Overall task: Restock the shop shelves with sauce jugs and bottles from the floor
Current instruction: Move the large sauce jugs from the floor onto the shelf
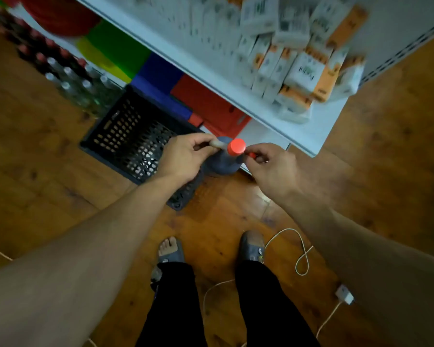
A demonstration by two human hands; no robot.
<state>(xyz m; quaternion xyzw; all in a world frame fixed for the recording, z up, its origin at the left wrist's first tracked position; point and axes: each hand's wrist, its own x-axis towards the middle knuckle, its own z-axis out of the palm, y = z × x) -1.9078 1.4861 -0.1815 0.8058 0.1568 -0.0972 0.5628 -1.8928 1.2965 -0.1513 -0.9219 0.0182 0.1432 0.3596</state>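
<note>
Wooden floor under me, dim light, white shelving running across the far side of view, the upper part smeared by head motion.

Grip first. My left hand (183,159) is curled closed around a pale handle at the shoulder of the dark sauce jug (223,160), thumb and fingers wrapped on it. My right hand (268,162) pinches something small and red just beside the jug's red cap (236,147); it may be a pull-tab or carry ring, I cannot tell which. Neither hand supports the jug from beneath. Whether the jug rests on the floor or hangs in the air I cannot tell from above; it sits at the near edge of the lower shelf (263,136), between that shelf and the black crate (133,144).

Outward: the crate looks empty through its lattice. Coloured boards lie on the lower shelf at left. Clear bottles (68,81) stand on the floor far left. Cartons (301,68) are piled loosely on the upper shelf, right.

Risks, as I judge them:
- Right-hand pinch carries little; if the red piece tears or slips, the load goes to the left hand alone and the jug swings.
- Lifting near the shelf lip could knock the jug or cap.
- White cable (302,249) loops by my right foot; a step back may snag it.
- Loose cartons could topple if the shelf is jolted.
</note>
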